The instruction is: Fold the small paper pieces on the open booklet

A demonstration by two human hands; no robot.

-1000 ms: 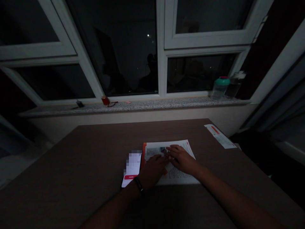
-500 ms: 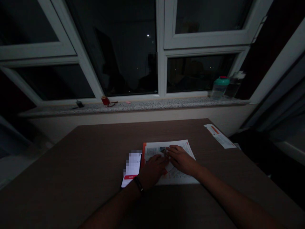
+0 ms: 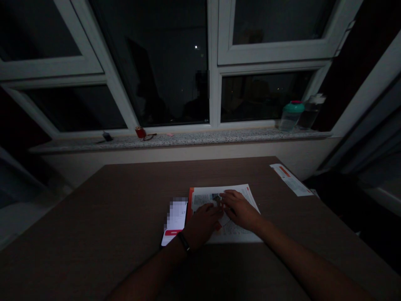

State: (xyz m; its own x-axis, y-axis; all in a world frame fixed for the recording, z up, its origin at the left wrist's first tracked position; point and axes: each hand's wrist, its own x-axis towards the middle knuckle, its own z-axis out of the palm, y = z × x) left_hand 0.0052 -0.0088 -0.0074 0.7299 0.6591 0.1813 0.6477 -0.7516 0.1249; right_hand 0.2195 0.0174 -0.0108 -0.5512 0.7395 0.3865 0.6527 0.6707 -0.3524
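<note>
A printed booklet or stack of sheets [image 3: 233, 237] with an orange left edge lies on the brown table [image 3: 140, 184]. On top of it is a small folded piece of paper [image 3: 224, 220] with an orange corner, partly hidden by my fingers. My left hand [image 3: 202, 224], with a dark band at the wrist, holds the folded paper from the left, its fingers bent. My right hand [image 3: 241, 212] grips the same paper from the right, fingertips close to the left ones. Dim light obscures the exact finger contact.
Left of the booklet lies a lit phone [image 3: 176, 217]. A printed paper strip [image 3: 291, 180] rests by the table's right edge. On the windowsill [image 3: 194, 138] stand a teal-lidded bottle [image 3: 292, 115], a clear bottle [image 3: 310, 110] and a small red object [image 3: 140, 132].
The whole view has shifted slightly. Both hands stay at the folded paper, with only slight finger movement.
</note>
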